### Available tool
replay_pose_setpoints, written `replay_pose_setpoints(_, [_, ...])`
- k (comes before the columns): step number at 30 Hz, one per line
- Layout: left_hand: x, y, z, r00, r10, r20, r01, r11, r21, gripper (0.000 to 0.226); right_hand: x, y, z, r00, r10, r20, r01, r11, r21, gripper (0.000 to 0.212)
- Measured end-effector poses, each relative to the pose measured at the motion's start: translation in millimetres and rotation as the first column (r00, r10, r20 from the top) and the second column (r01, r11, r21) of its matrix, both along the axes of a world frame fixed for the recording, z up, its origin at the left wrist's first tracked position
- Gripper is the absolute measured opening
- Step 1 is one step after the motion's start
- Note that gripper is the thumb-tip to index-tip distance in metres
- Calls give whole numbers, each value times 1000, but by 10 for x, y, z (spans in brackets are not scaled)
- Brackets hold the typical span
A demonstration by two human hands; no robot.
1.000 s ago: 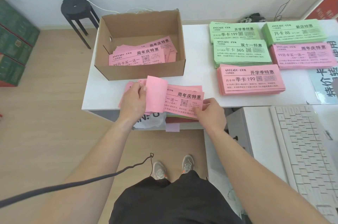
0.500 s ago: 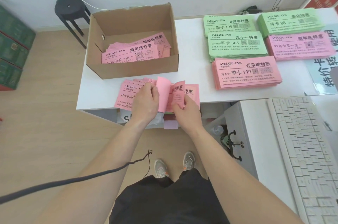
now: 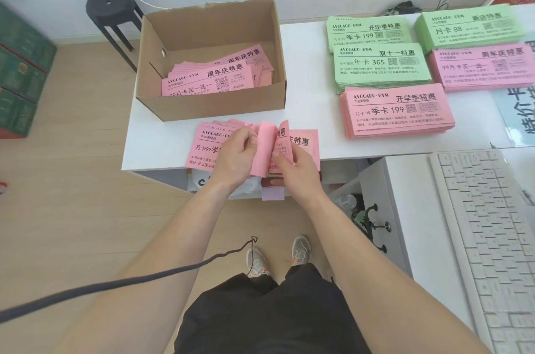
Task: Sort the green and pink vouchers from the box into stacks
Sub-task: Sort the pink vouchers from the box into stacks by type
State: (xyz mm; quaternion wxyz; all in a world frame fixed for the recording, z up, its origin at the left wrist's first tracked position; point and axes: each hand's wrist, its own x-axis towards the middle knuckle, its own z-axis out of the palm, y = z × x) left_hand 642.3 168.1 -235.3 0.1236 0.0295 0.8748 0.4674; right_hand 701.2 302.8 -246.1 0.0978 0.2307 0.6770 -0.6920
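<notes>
A brown cardboard box [image 3: 185, 35] stands on the white table [image 3: 312, 110] with loose pink vouchers [image 3: 214, 78] inside. At the table's front edge lies a fanned bundle of pink vouchers [image 3: 202, 148]. My left hand [image 3: 234, 157] holds folded-back sheets of that bundle. My right hand [image 3: 298, 168] pinches a lifted pink voucher [image 3: 282, 139] by its lower edge. To the right lie sorted stacks: green ones [image 3: 379, 67], [image 3: 367, 32], [image 3: 469, 26] and pink ones [image 3: 396, 110], [image 3: 483, 67].
A white keyboard [image 3: 489, 238] lies on a lower white desk at the right. A black stool [image 3: 111, 10] stands behind the box, green crates [image 3: 20, 70] at far left. A dark cable [image 3: 115, 284] crosses my left arm.
My right hand slid left from the bundle's right end to meet my left hand, and another voucher now stands lifted between them. The view also shifted slightly.
</notes>
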Motion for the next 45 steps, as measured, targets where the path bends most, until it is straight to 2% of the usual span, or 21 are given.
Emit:
replay_pose_setpoints(4, [-10, -9, -50, 999, -22, 42, 19, 997, 75, 29, -6, 5, -9, 1000, -28, 9, 28, 1000, -1, 28])
replay_pose_setpoints(11, [-3, -22, -91, 998, 1, 69, -10, 991, 137, 28, 24, 58, 23, 989, -118, 86, 131, 979, -158, 24])
replay_pose_setpoints(17, [34, 2, -76, 996, 5, 84, -18, 989, 147, 30, 40, 41, 31, 979, -173, 112, 193, 958, -211, 24])
replay_pose_setpoints(20, [37, 14, -93, 997, 9, 79, -24, 982, 190, 31, 42, 31, 33, 977, -183, 114, 204, 954, -220, 23])
replay_pose_setpoints(30, [23, 28, -232, 999, 8, 48, -16, 984, 175, 31, 28, -4, 44, 976, -190, 111, 210, 955, -210, 23])
replay_pose_setpoints(38, [19, 31, -248, 999, 6, 35, -14, 977, 211, 23, 13, -3, 30, 975, -190, 113, 210, 956, -202, 23])
replay_pose_setpoints(45, [29, 42, -255, 998, 12, 65, -27, 972, 233, 29, 9, 10, 3, 977, -185, 110, 204, 960, -193, 23])
